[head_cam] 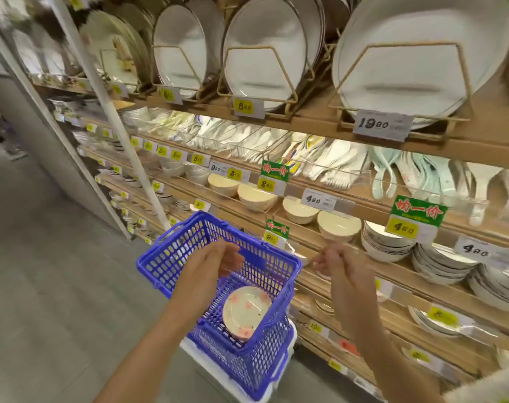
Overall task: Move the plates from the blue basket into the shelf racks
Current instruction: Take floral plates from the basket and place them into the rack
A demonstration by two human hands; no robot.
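Observation:
A blue plastic basket [172,257] stands on a white box in front of the shelves. Inside it lies a small stack of cream plates [246,311] with pink flower marks. My left hand [211,264] hovers over the basket's opening, fingers relaxed and slightly curled, holding nothing. My right hand [339,264] is raised to the right of the basket, near the shelf edge, fingers loosely bent and blurred; nothing shows in it. Gold wire racks [257,96] on the top shelf hold large white plates [265,50] standing on edge.
Wooden shelves [311,125] run along the right, with spoons behind clear guards, cream bowls [257,197], stacked dark-rimmed bowls [385,242] and price tags. A white post [122,135] stands left of the basket. Grey floor [44,271] lies to the left.

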